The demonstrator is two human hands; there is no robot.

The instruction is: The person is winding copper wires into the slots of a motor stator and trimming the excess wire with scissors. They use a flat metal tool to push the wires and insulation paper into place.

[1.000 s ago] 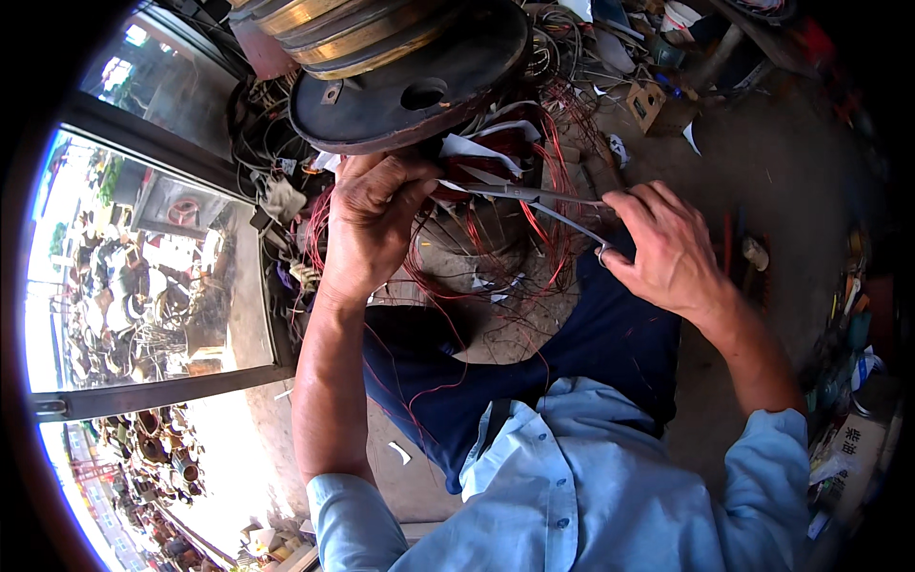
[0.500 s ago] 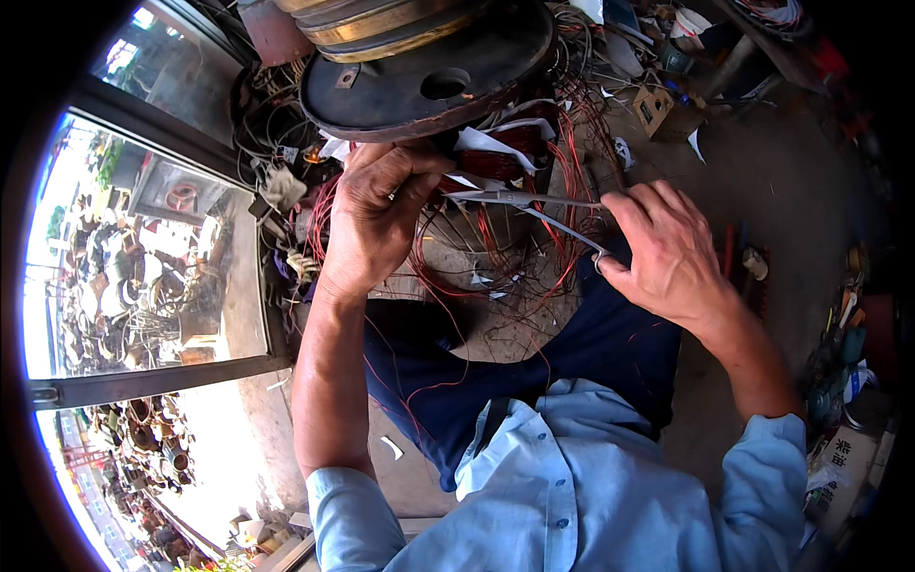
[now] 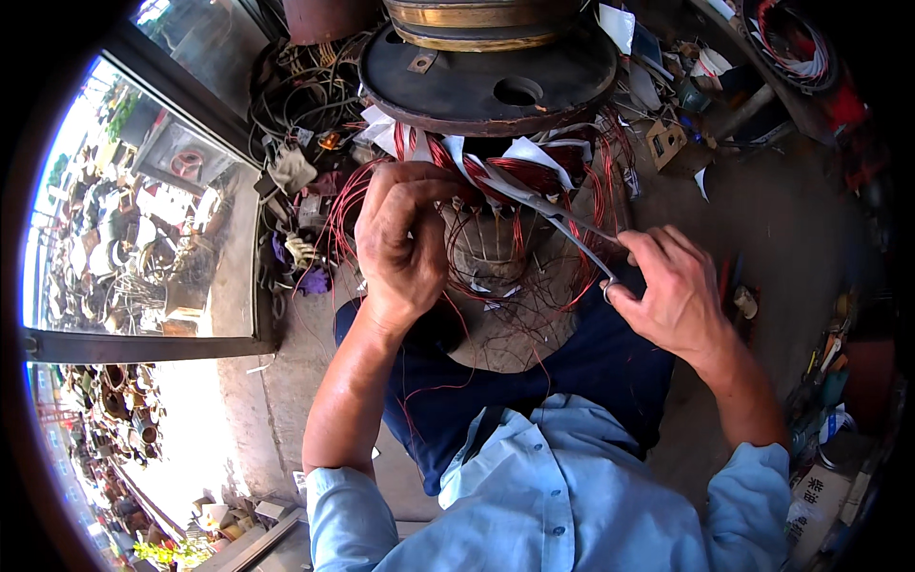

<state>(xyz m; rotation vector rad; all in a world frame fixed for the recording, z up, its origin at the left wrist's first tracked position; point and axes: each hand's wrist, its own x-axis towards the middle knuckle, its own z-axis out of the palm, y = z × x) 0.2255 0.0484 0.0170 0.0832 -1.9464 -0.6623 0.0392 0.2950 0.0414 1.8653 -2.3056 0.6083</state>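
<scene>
My right hand (image 3: pixel 672 291) has its thumb and fingers in the handles of long-handled scissors (image 3: pixel 538 203). Their blades point up and left into red enamelled wire coils (image 3: pixel 529 174), beside white insulating paper strips (image 3: pixel 526 153). Curled closed at the left side of the coils is my left hand (image 3: pixel 405 234); its fingertips are partly hidden, and I cannot make out what they pinch. Just above both hands is a heavy black round plate (image 3: pixel 448 81) with a hole, and a brass-coloured ringed part (image 3: pixel 486 29) sits on it. Loose red wires dangle below the coils.
Tangled cables (image 3: pixel 310 95) lie at the far left, near a glass-paned door frame (image 3: pixel 143 351). A cardboard box (image 3: pixel 664 145) and scraps are on the floor at the far right. Various tools and a carton (image 3: pixel 815 500) line the right edge.
The view has shifted, so the plate sits higher and further right, with more coil showing. The scissors now slant more steeply up to the left, their blades against the coils and paper.
</scene>
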